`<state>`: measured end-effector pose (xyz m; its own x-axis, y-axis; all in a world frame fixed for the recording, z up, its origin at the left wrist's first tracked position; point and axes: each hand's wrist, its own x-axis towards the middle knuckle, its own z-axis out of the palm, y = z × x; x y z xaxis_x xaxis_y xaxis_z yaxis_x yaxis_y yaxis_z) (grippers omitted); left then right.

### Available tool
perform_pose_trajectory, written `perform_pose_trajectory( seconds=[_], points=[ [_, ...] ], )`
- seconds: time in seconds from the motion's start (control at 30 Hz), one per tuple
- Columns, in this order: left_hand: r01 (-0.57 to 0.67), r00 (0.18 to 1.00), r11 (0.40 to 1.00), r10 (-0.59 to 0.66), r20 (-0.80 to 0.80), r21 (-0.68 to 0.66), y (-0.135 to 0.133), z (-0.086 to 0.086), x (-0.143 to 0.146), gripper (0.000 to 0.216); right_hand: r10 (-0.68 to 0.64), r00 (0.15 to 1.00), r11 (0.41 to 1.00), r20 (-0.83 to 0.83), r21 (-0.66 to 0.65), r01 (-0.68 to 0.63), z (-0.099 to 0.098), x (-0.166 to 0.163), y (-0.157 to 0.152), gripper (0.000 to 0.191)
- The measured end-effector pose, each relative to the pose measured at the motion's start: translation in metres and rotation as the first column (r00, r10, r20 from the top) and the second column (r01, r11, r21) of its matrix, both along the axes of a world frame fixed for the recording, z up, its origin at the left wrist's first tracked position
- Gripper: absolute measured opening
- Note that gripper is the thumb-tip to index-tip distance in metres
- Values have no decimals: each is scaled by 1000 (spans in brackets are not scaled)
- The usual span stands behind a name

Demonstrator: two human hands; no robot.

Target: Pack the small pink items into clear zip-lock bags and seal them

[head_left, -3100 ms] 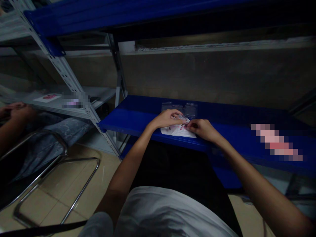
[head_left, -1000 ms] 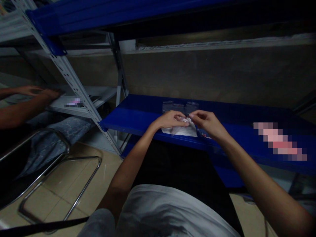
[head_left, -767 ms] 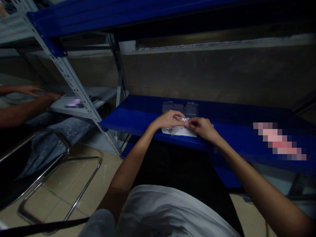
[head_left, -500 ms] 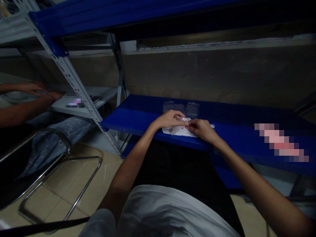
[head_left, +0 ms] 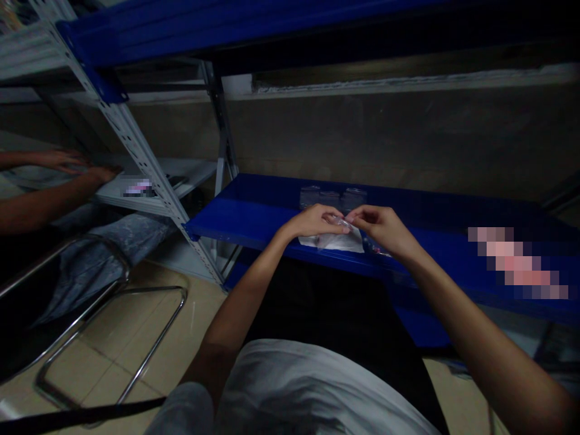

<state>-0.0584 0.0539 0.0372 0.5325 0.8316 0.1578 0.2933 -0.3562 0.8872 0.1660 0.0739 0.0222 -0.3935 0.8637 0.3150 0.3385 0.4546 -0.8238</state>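
My left hand (head_left: 315,221) is closed on a small clear plastic bag (head_left: 336,226), thumb and fingers around it. My right hand (head_left: 383,225) meets it from the right, its thumb and index finger pinched at the bag's upper edge. Under the bag lies a white sheet (head_left: 342,243), paper or cloth, near the front edge of the blue shelf (head_left: 254,208). Whatever the bag contains is too small to make out. Behind my hands, several clear zip bags (head_left: 356,197) lie flat. Some small reddish bits show beside the sheet, partly under my right hand.
A blurred-out pinkish item (head_left: 516,260) lies on the shelf to the right. Overhead runs a blue beam (head_left: 272,30), and a grey perforated post (head_left: 140,157) stands at the left. Beyond it, a co-worker's hands (head_left: 67,162) rest at a grey shelf, near a metal-framed chair (head_left: 154,338).
My right hand has shifted slightly right and up, its fingers now higher at the bag's edge. The reddish bits beside the sheet now show. My left hand stays nearly in place.
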Motion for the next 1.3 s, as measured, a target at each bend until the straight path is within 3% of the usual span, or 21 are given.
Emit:
perform_pose_trajectory(
  seconds=[0.33, 0.47, 0.57, 0.77, 1.1, 1.23, 1.3],
  points=[
    [26, 999, 999, -25, 41, -30, -2, 1, 2, 42, -27, 999, 998, 28, 55, 26, 5, -1, -3, 41],
    [-20, 1000, 1000, 20, -3, -16, 2, -1, -2, 42, -171, 980, 983, 99, 85, 163, -8, 5, 6, 41],
    [-57, 998, 998, 57, -41, 1, 5, -3, -5, 45, -291, 930, 947, 223, 202, 248, -22, 6, 12, 29],
    [-64, 996, 998, 65, -53, 17, 8, -5, -6, 47, -258, 876, 938, 407, 323, 126, -35, 3, 15, 18],
    [-70, 994, 997, 73, -76, 39, 9, -7, -7, 48, -246, 857, 954, 454, 268, 132, -28, 3, 14, 15],
    [-74, 992, 994, 82, -100, 76, 6, -4, -7, 49, -236, 919, 969, 315, 140, 202, -17, 11, 14, 15],
    [-79, 990, 994, 87, -111, 80, 5, -3, -7, 50, -176, 966, 984, 188, 59, 167, -9, 12, 10, 19]
  ],
)
